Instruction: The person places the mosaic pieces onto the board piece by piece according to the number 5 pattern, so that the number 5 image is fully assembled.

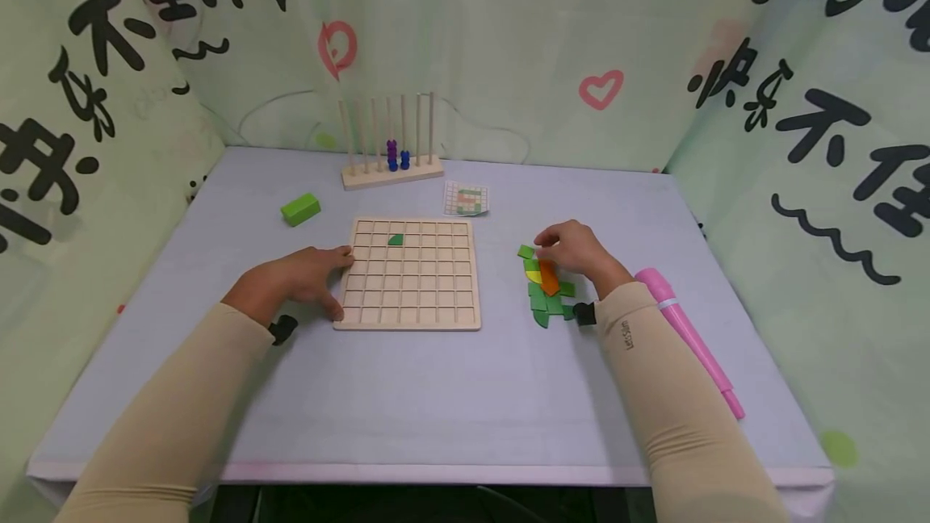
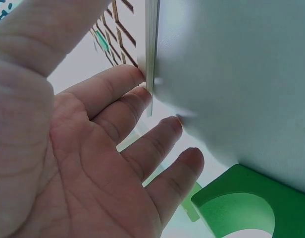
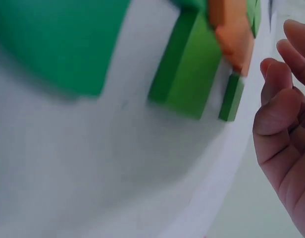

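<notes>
A wooden grid board [image 1: 407,294] lies on the table, with one green piece [image 1: 395,240] in a cell near its far edge. My left hand [image 1: 308,277] is at the board's left edge, fingers extended. In the left wrist view, fingertips [image 2: 135,74] touch the board's side. My right hand [image 1: 574,248] hovers at the far end of a group of flat green pieces [image 1: 538,290], its fingers loosely bent. An orange piece [image 1: 548,277] and a yellow piece [image 1: 534,276] lie among them. Nothing shows between the right thumb [image 3: 276,114] and fingers in the right wrist view.
Behind the board are a small patterned card [image 1: 467,198] and a peg stand [image 1: 393,173] with purple and blue beads. A green block [image 1: 300,209] sits back left. Beside the right forearm lies a pink stick [image 1: 690,333]. Printed curtains [image 1: 508,39] surround the table.
</notes>
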Available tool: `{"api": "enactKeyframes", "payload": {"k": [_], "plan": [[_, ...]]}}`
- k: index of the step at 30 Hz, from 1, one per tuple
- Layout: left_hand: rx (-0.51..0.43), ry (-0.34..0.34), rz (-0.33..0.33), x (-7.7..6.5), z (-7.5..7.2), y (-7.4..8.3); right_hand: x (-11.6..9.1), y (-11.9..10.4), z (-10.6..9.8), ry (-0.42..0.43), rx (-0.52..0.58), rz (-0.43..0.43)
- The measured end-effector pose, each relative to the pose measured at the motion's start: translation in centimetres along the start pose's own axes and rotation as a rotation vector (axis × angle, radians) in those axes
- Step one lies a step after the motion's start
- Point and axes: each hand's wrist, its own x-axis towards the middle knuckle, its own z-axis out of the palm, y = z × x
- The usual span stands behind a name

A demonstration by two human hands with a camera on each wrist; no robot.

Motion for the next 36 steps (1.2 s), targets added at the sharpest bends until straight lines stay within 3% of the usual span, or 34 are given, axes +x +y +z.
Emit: {"api": "enactKeyframes", "payload": {"k": [8, 21, 36], "plan": [[-0.004, 0.001, 0.038, -0.14, -0.03, -0.4, 0.11, 0.92, 0.07, -0.028, -0.048, 0.07], [0.007, 0.007, 0.044, -0.33, -0.12, -0.31, 0.41, 0.73, 0.54, 0.006, -0.14, 0.067], [-0.01, -0.008, 0.023, -0.08, -0.16, -0.44, 0.04, 0.61, 0.73, 0.076, -0.101, 0.067]]}}
